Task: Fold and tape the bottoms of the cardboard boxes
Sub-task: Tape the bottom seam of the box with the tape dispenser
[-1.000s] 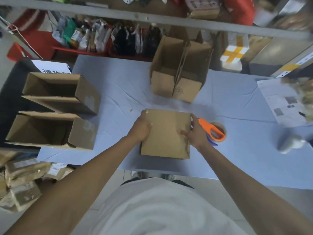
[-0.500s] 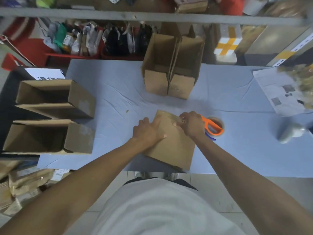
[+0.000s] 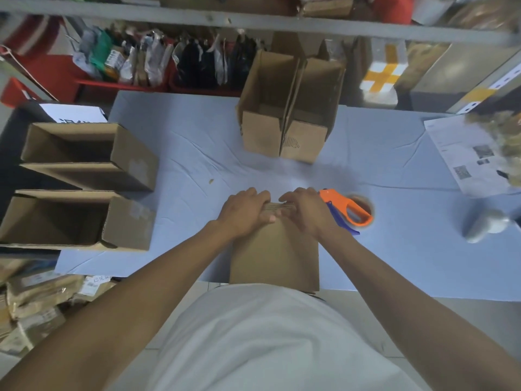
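Both hands, left hand (image 3: 244,213) and right hand (image 3: 308,211), grip my cardboard box's (image 3: 275,255) far edge.
Tape dispenser (image 3: 347,210) just right of box; light, stiff board, best held along folded edges.

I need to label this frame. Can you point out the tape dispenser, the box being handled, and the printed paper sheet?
tape dispenser (image 3: 355,208): head view, orange handle.
box being handled (image 3: 275,255): head view, broad top face.
printed paper sheet (image 3: 462,156): head view, white middle.

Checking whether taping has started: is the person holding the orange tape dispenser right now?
No, the tape dispenser lies on the table beside the right hand, while both hands grip the box.
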A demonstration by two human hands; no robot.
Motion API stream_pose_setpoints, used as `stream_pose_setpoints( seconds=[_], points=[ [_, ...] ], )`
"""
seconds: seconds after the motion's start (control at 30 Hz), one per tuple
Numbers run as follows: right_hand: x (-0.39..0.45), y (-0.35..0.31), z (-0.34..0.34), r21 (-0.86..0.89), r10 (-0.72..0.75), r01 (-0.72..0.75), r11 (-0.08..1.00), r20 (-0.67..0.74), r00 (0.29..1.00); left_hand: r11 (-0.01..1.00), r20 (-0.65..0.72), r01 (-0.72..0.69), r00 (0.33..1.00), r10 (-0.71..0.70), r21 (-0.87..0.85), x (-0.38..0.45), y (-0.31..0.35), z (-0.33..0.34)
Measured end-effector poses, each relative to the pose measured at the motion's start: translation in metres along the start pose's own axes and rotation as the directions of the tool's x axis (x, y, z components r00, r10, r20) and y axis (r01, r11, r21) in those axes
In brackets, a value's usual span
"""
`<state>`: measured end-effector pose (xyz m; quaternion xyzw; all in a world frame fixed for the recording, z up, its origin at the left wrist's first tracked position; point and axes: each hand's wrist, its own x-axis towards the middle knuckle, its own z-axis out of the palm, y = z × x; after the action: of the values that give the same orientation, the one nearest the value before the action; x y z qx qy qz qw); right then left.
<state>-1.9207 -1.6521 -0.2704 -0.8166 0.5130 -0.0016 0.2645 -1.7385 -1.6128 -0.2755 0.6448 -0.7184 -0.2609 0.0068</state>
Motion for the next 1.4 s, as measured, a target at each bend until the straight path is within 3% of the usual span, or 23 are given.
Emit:
stream_pose_setpoints(
  seconds=[0.1,0.2,0.27,0.37,0.4,0.47,0.5,0.53,0.6,0.8,0.93,1.0,1.07,1.1,1.17,1.23,1.3,1.4],
  points=[
    [0.009,0.000,0.001,0.217,0.074,-0.083,0.973,0.050,0.996,0.994,-0.029,0.037,0.999,-0.041,-0.103,0.007,-0.002,0.003],
    [0.019,0.000,0.006,0.399,0.143,-0.186,0.898,0.135,0.980,0.945,-0.083,0.135,0.983,-0.166,-0.298,0.014,-0.005,0.012],
    [0.022,-0.001,0.009,0.438,0.160,-0.210,0.874,0.149,0.976,0.888,-0.041,0.211,0.968,-0.249,-0.409,0.020,-0.007,0.011],
    [0.016,0.000,0.015,0.369,0.115,-0.119,0.922,0.034,0.993,0.796,-0.004,0.298,0.936,-0.353,-0.527,0.024,-0.002,0.001],
    [0.014,0.001,0.017,0.358,0.093,-0.090,0.929,0.008,0.996,0.809,-0.034,0.320,0.922,-0.386,-0.492,0.022,0.000,0.001],
    [0.013,0.003,0.015,0.350,0.078,-0.071,0.934,-0.005,0.997,0.932,-0.176,0.349,0.916,-0.361,-0.098,0.011,0.014,0.007],
    [0.015,0.004,0.013,0.335,0.076,-0.070,0.940,-0.003,0.997,0.927,-0.216,0.364,0.916,-0.340,0.086,0.002,0.025,0.014],
    [0.017,0.005,0.012,0.300,0.073,-0.069,0.951,-0.004,0.997,0.915,-0.217,0.373,0.916,-0.337,0.155,-0.009,0.036,0.020],
    [0.022,0.006,0.009,0.262,0.094,-0.091,0.961,-0.001,0.996,0.915,-0.125,0.380,0.923,-0.365,0.136,-0.022,0.053,0.027],
    [0.012,0.005,0.018,0.411,0.317,-0.249,0.877,-0.105,0.943,0.955,-0.027,0.291,0.957,-0.290,0.061,-0.012,0.057,0.029],
    [-0.012,0.011,0.032,0.474,0.390,-0.305,0.826,-0.089,0.917,0.996,-0.049,0.046,0.998,-0.043,0.077,-0.006,0.036,0.040],
    [-0.021,0.027,0.026,0.383,0.394,-0.306,0.871,-0.176,0.902,0.981,-0.045,-0.105,0.992,0.114,0.165,-0.004,0.018,0.037],
    [-0.026,0.054,0.016,0.164,0.423,-0.390,0.906,-0.335,0.842,0.957,-0.032,-0.211,0.975,0.222,0.200,0.002,0.002,0.031],
    [-0.028,0.067,0.012,0.070,0.449,-0.453,0.889,-0.338,0.827,0.947,-0.027,-0.244,0.967,0.255,0.208,0.005,-0.003,0.028],
    [-0.029,0.090,0.011,-0.025,0.511,-0.523,0.852,-0.185,0.840,0.933,-0.023,-0.287,0.954,0.298,0.217,0.011,-0.010,0.023],
    [-0.030,0.098,0.009,-0.025,0.449,-0.453,0.891,-0.082,0.890,0.928,-0.029,-0.306,0.947,0.319,0.213,0.013,-0.012,0.020],
    [-0.028,0.102,0.001,-0.005,0.304,-0.306,0.952,-0.097,0.948,0.932,-0.044,-0.324,0.941,0.335,0.165,0.014,-0.014,0.017],
    [-0.030,0.104,-0.021,0.060,0.251,-0.246,0.967,-0.084,0.964,0.947,-0.098,-0.318,0.942,0.321,0.044,0.019,-0.009,0.011]
  ],
)
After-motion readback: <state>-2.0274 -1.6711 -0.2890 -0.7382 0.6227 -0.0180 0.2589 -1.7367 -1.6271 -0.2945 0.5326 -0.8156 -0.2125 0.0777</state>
